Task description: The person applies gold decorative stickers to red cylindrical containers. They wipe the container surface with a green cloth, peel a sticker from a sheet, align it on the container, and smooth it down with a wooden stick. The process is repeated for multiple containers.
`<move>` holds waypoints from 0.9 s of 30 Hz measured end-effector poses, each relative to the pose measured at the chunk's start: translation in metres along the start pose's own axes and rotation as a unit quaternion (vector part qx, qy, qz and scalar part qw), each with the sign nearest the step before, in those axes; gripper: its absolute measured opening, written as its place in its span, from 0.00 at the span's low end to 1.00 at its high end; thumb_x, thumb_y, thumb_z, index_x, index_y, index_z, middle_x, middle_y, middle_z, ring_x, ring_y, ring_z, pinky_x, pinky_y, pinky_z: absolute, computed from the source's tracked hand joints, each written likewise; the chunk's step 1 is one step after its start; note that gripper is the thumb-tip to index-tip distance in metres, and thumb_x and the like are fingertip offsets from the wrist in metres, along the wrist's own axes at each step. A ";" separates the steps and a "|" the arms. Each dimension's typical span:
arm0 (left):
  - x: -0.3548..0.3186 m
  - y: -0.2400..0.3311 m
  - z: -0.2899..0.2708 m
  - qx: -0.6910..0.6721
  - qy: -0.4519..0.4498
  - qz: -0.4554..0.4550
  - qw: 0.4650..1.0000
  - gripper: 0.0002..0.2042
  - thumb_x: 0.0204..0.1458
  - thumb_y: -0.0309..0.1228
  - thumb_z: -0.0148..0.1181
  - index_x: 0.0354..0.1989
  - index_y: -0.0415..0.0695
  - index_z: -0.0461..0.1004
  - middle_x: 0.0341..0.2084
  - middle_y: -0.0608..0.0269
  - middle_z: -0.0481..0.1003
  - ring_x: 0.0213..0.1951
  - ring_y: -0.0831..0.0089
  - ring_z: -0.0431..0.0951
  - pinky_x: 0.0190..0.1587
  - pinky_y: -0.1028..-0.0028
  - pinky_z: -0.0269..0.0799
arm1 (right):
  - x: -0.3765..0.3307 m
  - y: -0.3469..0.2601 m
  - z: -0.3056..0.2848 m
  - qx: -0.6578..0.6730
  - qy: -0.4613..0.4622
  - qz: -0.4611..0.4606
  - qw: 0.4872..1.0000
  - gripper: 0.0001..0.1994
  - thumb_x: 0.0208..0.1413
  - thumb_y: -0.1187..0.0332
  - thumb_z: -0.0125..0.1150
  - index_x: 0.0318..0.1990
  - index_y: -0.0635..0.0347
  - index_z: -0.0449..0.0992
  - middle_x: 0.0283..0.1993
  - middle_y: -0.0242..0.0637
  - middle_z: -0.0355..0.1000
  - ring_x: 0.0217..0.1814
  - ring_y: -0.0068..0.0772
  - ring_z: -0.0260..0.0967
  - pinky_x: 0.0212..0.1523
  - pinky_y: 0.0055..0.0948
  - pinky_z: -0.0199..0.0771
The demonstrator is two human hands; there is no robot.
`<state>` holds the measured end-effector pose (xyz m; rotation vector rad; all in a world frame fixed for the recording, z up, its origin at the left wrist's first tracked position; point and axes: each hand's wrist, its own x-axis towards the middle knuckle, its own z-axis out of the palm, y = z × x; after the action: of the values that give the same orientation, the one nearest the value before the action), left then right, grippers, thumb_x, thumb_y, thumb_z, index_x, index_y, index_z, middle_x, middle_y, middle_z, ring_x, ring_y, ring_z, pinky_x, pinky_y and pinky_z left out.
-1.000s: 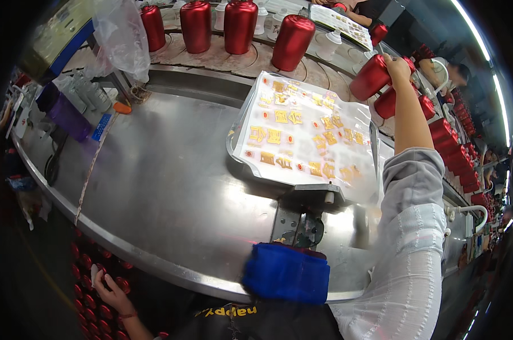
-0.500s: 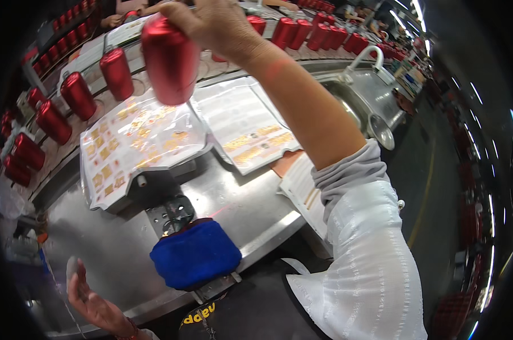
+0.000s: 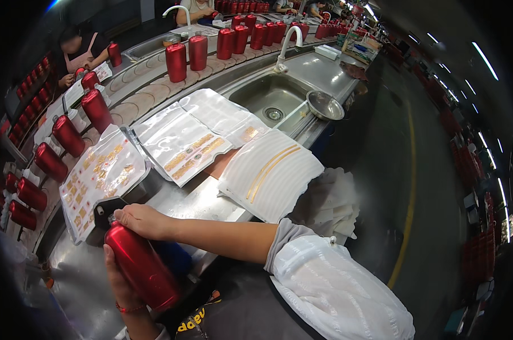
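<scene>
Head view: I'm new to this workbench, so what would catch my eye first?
First, the glossy red bottle at lower left, held by the left hand from below and the right hand at its neck. Behind it, clear sheets of gold stickers lie on the steel counter. More red bottles ride the curved conveyor beyond.

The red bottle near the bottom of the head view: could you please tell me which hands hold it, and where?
Both hands hold the red bottle: the left hand wraps its body from below, and the right hand grips its top end.
</scene>
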<state>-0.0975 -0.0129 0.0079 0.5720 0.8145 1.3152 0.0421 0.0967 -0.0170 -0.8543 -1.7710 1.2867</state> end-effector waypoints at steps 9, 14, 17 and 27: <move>0.029 0.012 -0.017 -0.058 -0.016 -0.027 0.998 0.28 0.66 0.52 0.47 0.65 0.44 0.63 0.58 0.56 0.71 0.57 0.62 0.74 0.60 0.62 0.71 | 0.001 0.020 0.009 -0.047 0.039 -0.042 0.997 0.26 0.70 0.51 0.40 0.42 0.69 0.75 0.43 0.60 0.75 0.50 0.63 0.72 0.51 0.50 0.70; 0.035 0.006 -0.021 -0.050 -0.022 -0.008 0.998 0.27 0.66 0.51 0.48 0.64 0.44 0.65 0.57 0.56 0.72 0.56 0.62 0.75 0.60 0.62 0.71 | 0.007 0.023 0.009 -0.046 0.026 -0.020 0.998 0.25 0.70 0.52 0.41 0.41 0.69 0.75 0.43 0.61 0.75 0.50 0.64 0.72 0.52 0.50 0.70; 0.038 0.006 -0.022 -0.070 -0.064 -0.036 0.995 0.27 0.66 0.50 0.48 0.65 0.43 0.64 0.59 0.56 0.72 0.57 0.63 0.74 0.61 0.62 0.71 | 0.008 0.029 0.008 -0.049 0.029 -0.027 0.998 0.24 0.70 0.53 0.42 0.41 0.67 0.74 0.42 0.60 0.74 0.49 0.64 0.71 0.50 0.50 0.69; 0.037 0.007 -0.026 -0.067 -0.020 0.001 0.998 0.22 0.68 0.46 0.48 0.62 0.43 0.68 0.54 0.54 0.75 0.52 0.63 0.78 0.56 0.64 0.75 | 0.001 0.019 -0.006 -0.087 -0.037 -0.038 0.995 0.26 0.71 0.50 0.39 0.49 0.69 0.73 0.48 0.57 0.74 0.53 0.62 0.70 0.52 0.44 0.71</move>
<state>-0.1202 0.0228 -0.0091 0.4916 0.6883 1.3450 0.0488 0.1050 -0.0336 -0.8353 -1.9775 1.1421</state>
